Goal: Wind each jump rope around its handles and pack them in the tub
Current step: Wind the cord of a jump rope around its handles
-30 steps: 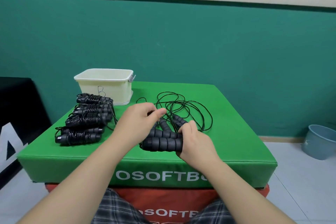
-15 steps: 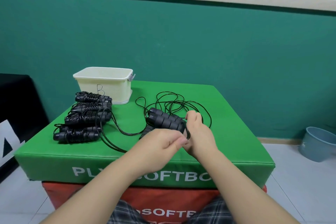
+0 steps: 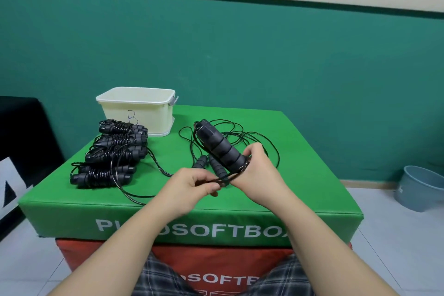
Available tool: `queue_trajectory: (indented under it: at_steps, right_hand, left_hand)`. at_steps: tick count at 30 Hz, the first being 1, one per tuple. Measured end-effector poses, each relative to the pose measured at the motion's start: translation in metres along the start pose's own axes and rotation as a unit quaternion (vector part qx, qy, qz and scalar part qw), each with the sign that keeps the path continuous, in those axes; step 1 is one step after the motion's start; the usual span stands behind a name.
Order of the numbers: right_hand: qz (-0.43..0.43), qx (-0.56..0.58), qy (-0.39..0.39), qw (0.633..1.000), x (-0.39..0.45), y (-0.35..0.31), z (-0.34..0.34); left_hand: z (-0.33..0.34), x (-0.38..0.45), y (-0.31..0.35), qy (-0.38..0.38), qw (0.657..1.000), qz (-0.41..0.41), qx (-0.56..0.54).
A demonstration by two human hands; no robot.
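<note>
Right hand (image 3: 258, 175) grips paired handles (image 3: 219, 145) tilted up at centre frame as a spool, while left hand (image 3: 192, 185) fingers pinch the cord (image 3: 223, 178) taut, apparently to lay wraps.

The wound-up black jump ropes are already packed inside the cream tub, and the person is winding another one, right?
Not quite. The head view shows the wound black jump ropes lying on the green foam box beside the cream plastic tub, not inside it. The person is indeed winding another.
</note>
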State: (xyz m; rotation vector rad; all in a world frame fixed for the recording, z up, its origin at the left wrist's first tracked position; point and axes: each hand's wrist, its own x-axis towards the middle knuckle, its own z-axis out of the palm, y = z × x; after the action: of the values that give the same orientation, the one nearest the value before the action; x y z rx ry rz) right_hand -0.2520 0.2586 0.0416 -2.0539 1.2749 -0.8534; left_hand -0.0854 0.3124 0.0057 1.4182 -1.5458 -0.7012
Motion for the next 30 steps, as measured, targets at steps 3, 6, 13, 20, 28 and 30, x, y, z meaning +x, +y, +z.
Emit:
queue_trajectory:
  at_steps: [3,6,13,20,28,30]
  right_hand:
    - [0.02,0.078,-0.047,0.996,-0.006,-0.007,0.001]
    - [0.02,0.155,-0.094,0.983,-0.012,-0.015,0.0]
    - [0.063,0.289,-0.141,0.945,-0.014,-0.018,-0.002]
    - [-0.019,0.132,0.067,0.989,-0.015,-0.007,0.01]
    - [-0.18,-0.041,0.07,0.98,-0.025,0.006,0.036]
    - [-0.173,-0.055,0.02,0.983,-0.025,0.008,0.04]
  left_hand:
    - [0.002,0.005,-0.003,0.036,0.997,-0.025,-0.058]
    - [0.008,0.006,-0.003,0.055,0.986,-0.018,-0.154]
    - [0.011,-0.001,-0.001,-0.01,0.96,-0.007,-0.28]
    - [0.013,-0.004,0.006,0.166,0.956,-0.023,-0.239]
    - [0.018,-0.012,0.014,0.267,0.962,0.022,-0.055]
    - [0.017,-0.013,0.015,0.264,0.963,0.04,-0.03]
